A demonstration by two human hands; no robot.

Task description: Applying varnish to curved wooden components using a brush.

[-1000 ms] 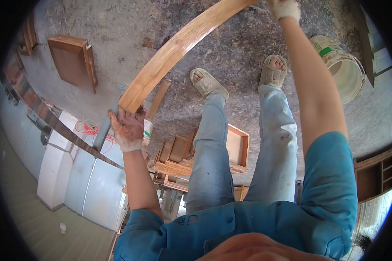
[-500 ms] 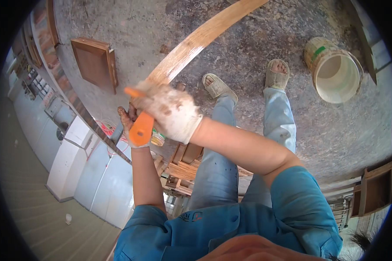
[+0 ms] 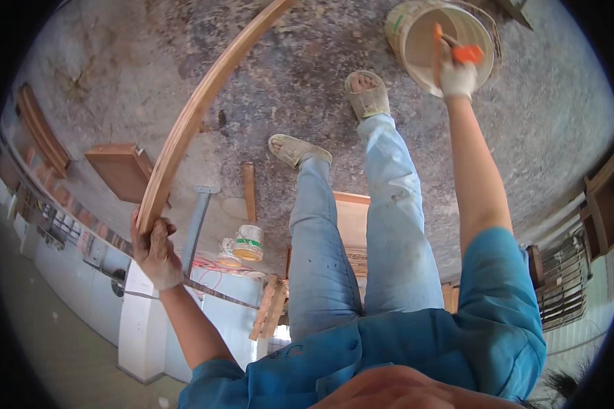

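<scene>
My left hand [image 3: 157, 252], in a stained white glove, grips the lower end of a long pale wooden strip [image 3: 191, 119], which rises diagonally out of the top of the view with a narrow face showing. At the upper right, my right hand [image 3: 456, 80], also gloved, is closed on an orange-handled brush [image 3: 468, 54] at the mouth of a cream bucket [image 3: 404, 34]. The brush's tip is hard to make out against the bucket's inside.
Around my slippered feet on the stained floor [image 3: 539, 102] lie a framed panel [image 3: 116, 170], dark wooden rails [image 3: 44, 133], a short board [image 3: 250, 191] and a metal bar [image 3: 196, 225]. Small pails [image 3: 249, 243] stand lower left; wooden furniture [image 3: 597, 204] is at the right.
My right hand and the brush have moved from the strip's lower end beside my left hand to the bucket. The strip is turned to a narrower face, and the view has shifted.
</scene>
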